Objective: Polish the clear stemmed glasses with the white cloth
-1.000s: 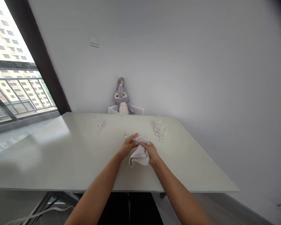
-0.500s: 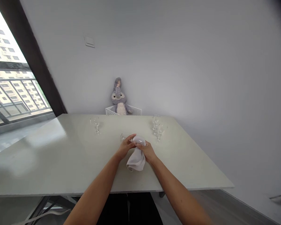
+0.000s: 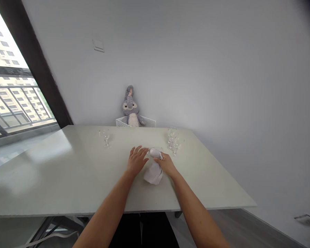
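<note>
Just above the near middle of the table, my right hand (image 3: 167, 164) grips a white cloth (image 3: 154, 174) and the bowl of a stemmed glass (image 3: 154, 152). Part of the cloth appears stuffed inside the bowl, and the rest hangs below my fingers. The glass lies on its side in the air, its stem and foot largely hidden by my left hand. My left hand (image 3: 137, 161) is open, fingers stretched out, close to the stem end; whether it touches the glass is unclear.
One stemmed glass (image 3: 106, 138) stands at the back left of the white table (image 3: 93, 179). Several more glasses (image 3: 175, 146) stand grouped at the back right. Behind the far edge, a grey plush toy (image 3: 131, 108) sits in a white basket (image 3: 150, 122) against the wall.
My left hand has loosened from the glass's stem and spread its fingers. The glass and cloth have turned slightly in my right hand, which keeps its hold.
</note>
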A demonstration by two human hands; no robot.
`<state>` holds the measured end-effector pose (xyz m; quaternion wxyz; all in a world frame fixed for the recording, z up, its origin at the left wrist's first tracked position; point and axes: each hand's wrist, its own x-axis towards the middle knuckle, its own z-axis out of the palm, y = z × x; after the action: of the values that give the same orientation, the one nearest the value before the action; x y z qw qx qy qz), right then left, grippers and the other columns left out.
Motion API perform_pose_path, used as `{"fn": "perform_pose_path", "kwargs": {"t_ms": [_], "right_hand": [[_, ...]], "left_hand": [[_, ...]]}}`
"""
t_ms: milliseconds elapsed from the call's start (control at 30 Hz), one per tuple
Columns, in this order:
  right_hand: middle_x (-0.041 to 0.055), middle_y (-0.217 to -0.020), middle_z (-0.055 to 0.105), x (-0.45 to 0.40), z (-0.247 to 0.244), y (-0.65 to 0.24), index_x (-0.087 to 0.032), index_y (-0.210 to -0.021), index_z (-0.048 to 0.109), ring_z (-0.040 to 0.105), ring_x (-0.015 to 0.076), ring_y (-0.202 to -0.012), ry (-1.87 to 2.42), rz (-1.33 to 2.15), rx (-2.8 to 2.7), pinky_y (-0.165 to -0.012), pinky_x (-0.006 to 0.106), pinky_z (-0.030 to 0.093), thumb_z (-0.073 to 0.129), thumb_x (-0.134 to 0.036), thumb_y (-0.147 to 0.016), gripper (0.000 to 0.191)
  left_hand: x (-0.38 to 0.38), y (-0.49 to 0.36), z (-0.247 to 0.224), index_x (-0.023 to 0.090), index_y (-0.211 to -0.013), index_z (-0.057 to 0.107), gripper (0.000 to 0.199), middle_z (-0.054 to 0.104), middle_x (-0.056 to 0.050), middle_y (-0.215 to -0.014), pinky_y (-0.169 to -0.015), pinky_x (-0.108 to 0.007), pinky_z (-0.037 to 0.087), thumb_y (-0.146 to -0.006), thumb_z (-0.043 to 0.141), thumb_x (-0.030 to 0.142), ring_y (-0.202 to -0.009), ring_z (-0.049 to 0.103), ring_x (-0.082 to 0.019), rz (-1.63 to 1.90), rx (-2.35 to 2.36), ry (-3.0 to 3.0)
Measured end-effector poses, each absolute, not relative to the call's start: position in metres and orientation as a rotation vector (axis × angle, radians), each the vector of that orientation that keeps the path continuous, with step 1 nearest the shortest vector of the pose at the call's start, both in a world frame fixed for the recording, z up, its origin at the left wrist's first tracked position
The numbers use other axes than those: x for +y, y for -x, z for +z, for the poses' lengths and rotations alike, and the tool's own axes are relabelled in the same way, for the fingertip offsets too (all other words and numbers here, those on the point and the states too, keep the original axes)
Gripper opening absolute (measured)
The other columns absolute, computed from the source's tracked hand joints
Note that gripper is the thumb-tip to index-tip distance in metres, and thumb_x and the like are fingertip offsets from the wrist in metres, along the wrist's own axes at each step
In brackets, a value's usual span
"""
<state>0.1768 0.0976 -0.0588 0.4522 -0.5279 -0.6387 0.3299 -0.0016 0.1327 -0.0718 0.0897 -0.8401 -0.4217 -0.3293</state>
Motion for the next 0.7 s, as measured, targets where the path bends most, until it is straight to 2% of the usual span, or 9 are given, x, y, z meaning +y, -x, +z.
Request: {"fn": "perform_pose_path", "kwargs": {"t_ms": [100, 200, 333, 400, 467, 533, 600, 700], "right_hand": [[-0.0014, -0.066, 0.057, 0.094, -0.047, -0.186, -0.015, -0.081, 0.061, 0.047, 0.0118, -0.059, 1.214, 0.993, -1.685, -0.055, 0.022, 0.037, 0.054, -0.03, -0.069, 0.02], [-0.0004, -0.07, 0.06, 0.089, -0.034, -0.205, -0.016, -0.082, 0.063, 0.049, 0.0127, -0.061, 1.238, 0.995, -1.779, -0.056, 0.023, 0.038, 0.053, -0.031, -0.071, 0.022], [0.0051, -0.084, 0.065, 0.076, -0.018, -0.22, -0.017, -0.095, 0.065, 0.055, 0.0176, -0.069, 1.552, 0.507, -1.628, -0.065, 0.03, 0.041, 0.045, -0.034, -0.078, 0.031], [0.0081, -0.094, 0.065, 0.066, -0.012, -0.21, -0.019, -0.104, 0.062, 0.056, 0.022, -0.083, 1.61, 0.173, -1.652, -0.075, 0.035, 0.04, 0.042, -0.035, -0.082, 0.034], [0.0084, -0.102, 0.064, 0.059, -0.009, -0.188, -0.023, -0.109, 0.059, 0.05, 0.0264, -0.1, 1.549, -0.076, -1.871, -0.085, 0.04, 0.035, 0.044, -0.041, -0.083, 0.036], [0.0076, -0.103, 0.064, 0.059, -0.01, -0.166, -0.024, -0.107, 0.06, 0.042, 0.0284, -0.111, 1.449, -0.209, -2.129, -0.092, 0.043, 0.028, 0.044, -0.044, -0.083, 0.035], [0.0078, -0.1, 0.064, 0.069, -0.013, -0.152, -0.023, -0.098, 0.063, 0.042, 0.0269, -0.111, 1.43, -0.219, -2.28, -0.093, 0.042, 0.026, 0.042, -0.04, -0.085, 0.03], [0.0081, -0.085, 0.066, 0.099, -0.015, -0.156, -0.019, -0.075, 0.066, 0.054, 0.0231, -0.091, 1.594, 0.056, -2.26, -0.082, 0.037, 0.034, 0.041, -0.033, -0.085, 0.03]], "left_hand": [[0.135, 0.001, -0.076, 0.024, -0.109, 0.057, 0.03, 0.066, -0.006, -0.086, -0.098, -0.039, 0.023, -0.084, 0.043, 0.033, -0.093, 0.055, -0.021, -0.861, -1.243, 2.596], [0.138, 0.002, -0.081, 0.024, -0.104, 0.059, 0.031, 0.066, -0.004, -0.078, -0.09, -0.034, 0.03, -0.086, 0.04, 0.039, -0.079, 0.057, -0.018, -0.787, -1.307, 2.677], [0.144, 0.005, -0.087, 0.024, -0.096, 0.06, 0.029, 0.066, -0.003, -0.075, -0.072, -0.03, 0.035, -0.087, 0.036, 0.038, -0.07, 0.057, -0.017, -0.813, -1.475, 2.638], [0.146, 0.005, -0.088, 0.023, -0.091, 0.061, 0.03, 0.065, -0.003, -0.073, -0.065, -0.028, 0.035, -0.087, 0.034, 0.036, -0.064, 0.056, -0.017, -0.834, -1.498, 2.622], [0.146, 0.004, -0.089, 0.021, -0.086, 0.061, 0.028, 0.065, -0.003, -0.071, -0.062, -0.028, 0.034, -0.086, 0.036, 0.035, -0.062, 0.055, -0.016, -0.842, -1.463, 2.644], [0.144, 0.002, -0.088, 0.02, -0.078, 0.062, 0.027, 0.064, -0.004, -0.07, -0.062, -0.028, 0.034, -0.085, 0.04, 0.033, -0.063, 0.055, -0.016, -0.835, -1.38, 2.688], [0.141, 0.0, -0.087, 0.018, -0.069, 0.061, 0.029, 0.063, -0.006, -0.069, -0.066, -0.028, 0.034, -0.084, 0.042, 0.032, -0.067, 0.055, -0.016, -0.82, -1.287, 2.734], [0.138, -0.001, -0.085, 0.018, -0.07, 0.063, 0.03, 0.061, -0.007, -0.069, -0.072, -0.03, 0.035, -0.084, 0.042, 0.036, -0.072, 0.054, -0.016, -0.831, -1.135, 2.75]]}}
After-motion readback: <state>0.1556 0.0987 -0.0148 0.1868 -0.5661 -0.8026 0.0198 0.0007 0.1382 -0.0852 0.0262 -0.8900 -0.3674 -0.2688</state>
